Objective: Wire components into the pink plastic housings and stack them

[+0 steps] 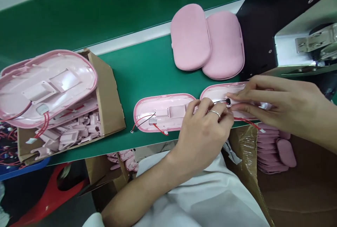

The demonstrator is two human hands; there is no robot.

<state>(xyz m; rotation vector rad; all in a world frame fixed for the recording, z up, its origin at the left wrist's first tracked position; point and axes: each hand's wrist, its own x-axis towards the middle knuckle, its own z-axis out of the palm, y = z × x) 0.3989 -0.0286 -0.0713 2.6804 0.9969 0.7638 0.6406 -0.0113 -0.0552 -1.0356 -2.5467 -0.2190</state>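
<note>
At the right end of the bench, a pink plastic shell [214, 91] lies open side up, partly covered by both hands. The thumb and forefinger of my right hand [281, 100] are closed on a small black part [228, 101] with thin dark wires. My left hand [205, 132], wearing a ring, has its fingers curled over the shell's left end beside those wires; what they grip is hidden. Just left of it rests a second pink shell [143, 109] with red and black wires and small white connectors. A red wire pair [247, 120] hangs from the right shell.
Two closed pink cases [191, 37] lie behind. On the left, a cardboard box [105, 97] holds small pink parts, with wired shells [60, 65] on top. A black machine [263, 27] stands at right. Below it, a carton [284, 192] holds stacked pink pieces.
</note>
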